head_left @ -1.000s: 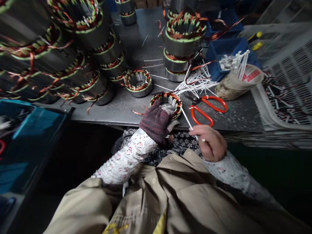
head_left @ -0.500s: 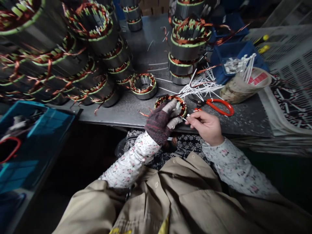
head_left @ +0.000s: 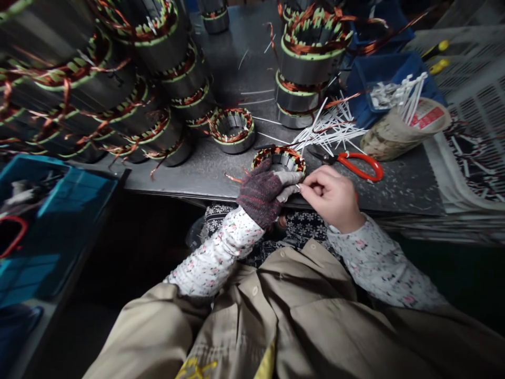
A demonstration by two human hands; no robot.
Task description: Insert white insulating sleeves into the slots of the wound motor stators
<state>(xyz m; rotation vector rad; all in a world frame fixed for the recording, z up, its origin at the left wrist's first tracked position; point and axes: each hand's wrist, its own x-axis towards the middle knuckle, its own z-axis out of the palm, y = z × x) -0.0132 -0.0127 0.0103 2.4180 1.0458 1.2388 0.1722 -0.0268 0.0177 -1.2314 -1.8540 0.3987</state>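
Note:
A motor stator (head_left: 298,153) with copper windings stands close to the bench's front edge. Over its near rim lies my left hand (head_left: 266,190) in a dark knitted glove with pale fingertips, gripping the ring. Part of the stator is hidden under those fingers. My bare right hand (head_left: 331,197) is closed in a pinch on a thin white cable tie (head_left: 299,186) at the stator's near right side. Most of that tie is covered by the fingers. Just beyond my right hand are red-handled cutters (head_left: 361,164), beside a pile of loose white cable ties (head_left: 329,129).
Another stator (head_left: 232,131) stands behind the held one. Stacked stators rise at the left (head_left: 158,63) and the back right (head_left: 311,63). To the right are a tub of ties (head_left: 406,134), a blue bin (head_left: 355,79) and a white basket (head_left: 473,205). A turquoise crate (head_left: 79,195) is at left.
My right hand has moved slightly left and up, closer to the stator and my left fingers. My left fingers have shifted lower on the ring, showing more of its inside. The view has tilted slightly.

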